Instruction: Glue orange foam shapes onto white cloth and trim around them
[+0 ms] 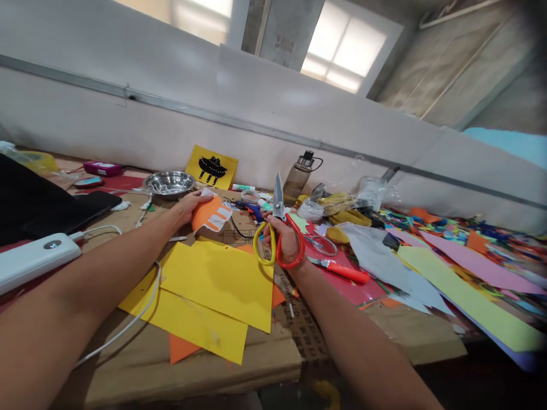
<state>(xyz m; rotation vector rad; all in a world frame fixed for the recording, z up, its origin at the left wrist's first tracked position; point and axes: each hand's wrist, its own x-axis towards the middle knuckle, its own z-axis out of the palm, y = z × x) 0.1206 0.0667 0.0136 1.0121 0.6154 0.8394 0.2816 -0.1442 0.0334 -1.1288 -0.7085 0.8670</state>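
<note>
My left hand (191,207) is closed on the edge of an orange cut-out (205,215) with white paper strips along its lower right side. In my right hand (288,242) is a pair of scissors (278,199), one handle yellow and the other red, its blades pointing up and together. The fingers wrap around the handles. Below and between the hands lie yellow sheets (222,279) overlapping on cardboard, with orange paper (182,348) showing under them. Against the wall leans a yellow card (212,167) bearing a black cut-out shape.
A metal bowl (168,183) and a bottle (298,176) stand near the wall. A red utility knife (342,270) lies right of my right hand, among paper sheets and scraps (478,228). A white power bank (38,259) with a cable sits at left.
</note>
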